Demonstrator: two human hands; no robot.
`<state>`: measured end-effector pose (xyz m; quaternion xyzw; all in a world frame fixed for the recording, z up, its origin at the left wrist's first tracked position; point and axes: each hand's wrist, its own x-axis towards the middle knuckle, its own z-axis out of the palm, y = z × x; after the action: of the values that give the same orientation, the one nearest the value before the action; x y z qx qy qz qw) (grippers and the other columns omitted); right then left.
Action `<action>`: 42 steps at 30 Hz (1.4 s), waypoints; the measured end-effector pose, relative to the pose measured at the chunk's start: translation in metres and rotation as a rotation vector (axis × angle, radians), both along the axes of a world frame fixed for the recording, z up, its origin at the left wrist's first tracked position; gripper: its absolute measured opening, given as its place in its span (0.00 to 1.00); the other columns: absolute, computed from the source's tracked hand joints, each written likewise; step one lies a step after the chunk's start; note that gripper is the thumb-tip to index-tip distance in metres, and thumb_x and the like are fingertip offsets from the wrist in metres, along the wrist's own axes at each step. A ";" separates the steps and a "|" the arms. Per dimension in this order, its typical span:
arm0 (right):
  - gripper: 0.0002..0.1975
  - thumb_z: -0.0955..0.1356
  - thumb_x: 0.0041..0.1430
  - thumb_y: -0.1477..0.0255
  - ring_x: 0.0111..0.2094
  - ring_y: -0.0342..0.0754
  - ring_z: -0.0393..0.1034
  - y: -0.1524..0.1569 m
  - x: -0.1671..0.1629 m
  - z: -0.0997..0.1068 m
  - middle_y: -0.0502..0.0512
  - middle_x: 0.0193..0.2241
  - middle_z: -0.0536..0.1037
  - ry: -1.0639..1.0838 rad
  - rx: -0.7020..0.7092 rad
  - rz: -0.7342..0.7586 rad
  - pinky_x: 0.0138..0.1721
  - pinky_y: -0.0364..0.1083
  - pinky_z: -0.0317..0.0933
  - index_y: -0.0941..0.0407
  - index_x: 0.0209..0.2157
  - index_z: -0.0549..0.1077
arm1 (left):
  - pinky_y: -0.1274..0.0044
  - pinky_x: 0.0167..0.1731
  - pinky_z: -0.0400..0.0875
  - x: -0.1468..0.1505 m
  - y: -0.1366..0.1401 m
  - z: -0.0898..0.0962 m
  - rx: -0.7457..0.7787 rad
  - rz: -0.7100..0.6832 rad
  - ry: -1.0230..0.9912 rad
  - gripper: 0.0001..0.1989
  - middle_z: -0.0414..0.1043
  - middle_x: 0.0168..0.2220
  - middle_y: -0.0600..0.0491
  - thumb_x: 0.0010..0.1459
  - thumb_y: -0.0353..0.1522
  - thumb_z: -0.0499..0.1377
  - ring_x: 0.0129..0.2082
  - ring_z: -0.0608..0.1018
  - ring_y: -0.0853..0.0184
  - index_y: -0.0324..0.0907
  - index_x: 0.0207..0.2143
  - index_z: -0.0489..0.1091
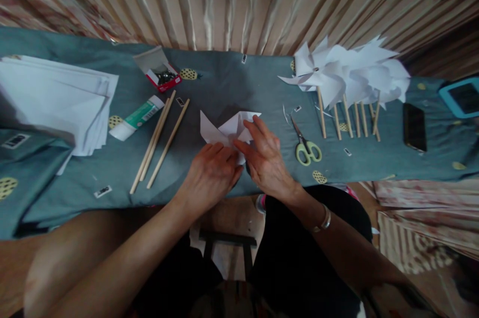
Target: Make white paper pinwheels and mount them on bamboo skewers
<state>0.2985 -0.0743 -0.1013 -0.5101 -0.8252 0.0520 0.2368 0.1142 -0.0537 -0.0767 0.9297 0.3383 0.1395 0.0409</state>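
A white paper pinwheel (213, 131), partly folded, lies near the front edge of the cloth-covered table. My left hand (215, 168) is closed, its curled fingers pressing on the near side of the paper. From the right, my right hand (267, 158) grips the pinwheel's right part, with its forefinger on the raised upper flap and its thumb near the centre. Both hands cover the near part of the paper, so its middle is partly hidden. Green-handled scissors (307, 151) rest to the right of my right hand.
Wooden sticks (168, 143), a glue stick (140, 116) and a red box of small metal pieces (164, 78) lie left. Further left are paper sheets (93, 108). Several finished pinwheels on sticks (333, 73), a phone (414, 127) and a blue-framed device (464, 97) lie right. A curtain (224, 3) hangs behind.
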 end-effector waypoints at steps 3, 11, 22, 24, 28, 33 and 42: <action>0.19 0.58 0.70 0.75 0.72 0.59 0.42 0.000 -0.002 -0.001 0.55 0.68 0.58 -0.037 -0.012 -0.007 0.65 0.64 0.54 0.49 0.57 0.71 | 0.69 0.36 0.71 0.000 0.000 0.000 0.005 0.001 0.006 0.08 0.75 0.31 0.47 0.64 0.30 0.58 0.36 0.77 0.57 0.33 0.39 0.75; 0.15 0.59 0.70 0.73 0.72 0.58 0.43 0.003 -0.007 -0.005 0.60 0.66 0.62 -0.077 0.022 0.021 0.63 0.61 0.56 0.53 0.51 0.73 | 0.71 0.34 0.71 -0.008 0.002 -0.001 0.004 -0.010 -0.136 0.15 0.75 0.31 0.48 0.68 0.37 0.54 0.33 0.76 0.61 0.38 0.35 0.76; 0.16 0.60 0.66 0.77 0.71 0.60 0.45 0.009 -0.008 -0.001 0.64 0.64 0.65 -0.055 0.023 0.053 0.63 0.62 0.55 0.58 0.47 0.76 | 0.74 0.31 0.69 -0.060 0.013 0.001 -0.370 0.351 -0.362 0.20 0.75 0.29 0.51 0.68 0.42 0.51 0.30 0.77 0.64 0.42 0.33 0.79; 0.16 0.61 0.65 0.76 0.72 0.61 0.43 0.009 -0.007 0.000 0.64 0.65 0.64 -0.024 -0.006 0.072 0.64 0.63 0.53 0.58 0.48 0.76 | 0.75 0.31 0.69 -0.064 0.010 0.001 -0.399 0.368 -0.365 0.20 0.75 0.29 0.51 0.67 0.42 0.51 0.30 0.77 0.64 0.43 0.33 0.79; 0.20 0.66 0.64 0.62 0.72 0.66 0.42 0.007 -0.005 0.005 0.69 0.67 0.60 -0.023 -0.024 0.101 0.64 0.66 0.51 0.60 0.51 0.74 | 0.75 0.31 0.70 -0.065 0.005 0.003 -0.427 0.352 -0.380 0.21 0.76 0.29 0.49 0.67 0.42 0.51 0.30 0.78 0.64 0.42 0.32 0.79; 0.40 0.68 0.53 0.40 0.71 0.68 0.41 0.008 0.001 0.009 0.71 0.68 0.58 -0.012 -0.040 0.175 0.63 0.69 0.49 0.58 0.53 0.72 | 0.73 0.33 0.71 -0.065 0.006 0.006 -0.459 0.382 -0.377 0.21 0.78 0.32 0.47 0.66 0.42 0.51 0.32 0.79 0.62 0.39 0.36 0.80; 0.15 0.67 0.59 0.75 0.71 0.63 0.46 0.016 -0.002 0.002 0.70 0.65 0.64 -0.022 0.006 0.171 0.63 0.66 0.53 0.60 0.48 0.74 | 0.65 0.50 0.73 -0.053 0.004 0.001 -0.562 0.426 -0.518 0.19 0.80 0.46 0.44 0.62 0.44 0.57 0.45 0.80 0.57 0.40 0.42 0.79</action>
<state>0.2966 -0.0582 -0.0996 -0.4378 -0.8684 0.0638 0.2238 0.0612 -0.0496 -0.0755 0.7262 0.5260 0.2759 0.3461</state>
